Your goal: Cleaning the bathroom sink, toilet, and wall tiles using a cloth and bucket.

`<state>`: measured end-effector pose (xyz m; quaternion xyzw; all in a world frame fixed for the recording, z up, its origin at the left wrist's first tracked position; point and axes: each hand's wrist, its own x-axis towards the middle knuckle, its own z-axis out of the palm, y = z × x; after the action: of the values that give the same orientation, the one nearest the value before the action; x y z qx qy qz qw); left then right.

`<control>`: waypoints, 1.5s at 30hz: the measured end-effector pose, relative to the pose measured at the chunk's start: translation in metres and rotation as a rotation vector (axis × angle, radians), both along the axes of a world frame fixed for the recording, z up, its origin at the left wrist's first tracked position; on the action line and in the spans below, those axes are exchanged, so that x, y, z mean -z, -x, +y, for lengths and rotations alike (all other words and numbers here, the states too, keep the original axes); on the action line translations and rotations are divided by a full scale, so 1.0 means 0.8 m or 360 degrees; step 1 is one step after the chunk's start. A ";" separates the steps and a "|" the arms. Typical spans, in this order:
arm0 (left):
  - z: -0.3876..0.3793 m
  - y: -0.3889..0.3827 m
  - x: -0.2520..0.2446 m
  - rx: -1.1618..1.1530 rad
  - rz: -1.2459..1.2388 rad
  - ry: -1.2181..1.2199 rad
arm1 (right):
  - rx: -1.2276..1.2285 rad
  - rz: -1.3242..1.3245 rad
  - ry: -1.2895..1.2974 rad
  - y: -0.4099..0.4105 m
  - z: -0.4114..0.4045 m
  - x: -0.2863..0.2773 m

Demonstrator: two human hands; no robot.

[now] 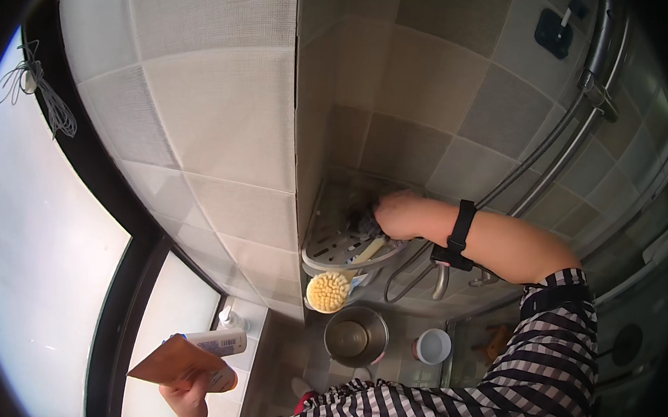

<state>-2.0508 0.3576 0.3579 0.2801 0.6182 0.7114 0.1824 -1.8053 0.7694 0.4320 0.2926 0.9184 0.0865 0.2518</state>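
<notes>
With my right hand (397, 214) I reach into the grey corner shelf (322, 259), fingers pressed on a dark, crumpled cloth or scrubber (361, 217). A round bath brush (328, 292) with pale bristles hangs over the front edge, its light handle running back towards that hand. At the lower left my left hand (187, 394) grips an orange-brown flat-ended tube (175, 363), held over the window ledge. Right behind the tube lies a white bottle (226, 342) bearing a printed label; whether it is also held I cannot tell.
A metal bucket (356, 336) and a white tub (433, 347) stand on the tiled floor. A white pump bottle (230, 317) is on the window ledge. The shower hose (532, 158) and rail run down the wall at right, beside my forearm. A tiled wall corner adjoins the shelf.
</notes>
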 end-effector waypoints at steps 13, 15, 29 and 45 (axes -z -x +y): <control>-0.024 -0.001 0.025 -0.0105 0.0105 0.0108 | -0.0004 0.0773 -0.0249 0.075 0.015 0.016; -0.024 -0.003 0.027 -0.0109 0.0043 0.0113 | -0.0195 0.0303 -0.0276 0.068 0.010 0.006; -0.032 -0.010 0.039 -0.0054 -0.0027 0.0028 | -0.0199 -0.0243 -0.0188 0.072 0.016 0.003; -0.021 -0.011 0.037 -0.0062 -0.0014 0.0073 | -0.0134 0.0474 -0.0153 0.079 0.026 0.017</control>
<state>-2.0421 0.3411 0.3286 0.2607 0.6388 0.7017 0.1776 -1.8681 0.7900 0.4185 0.2752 0.9518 0.0966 0.0947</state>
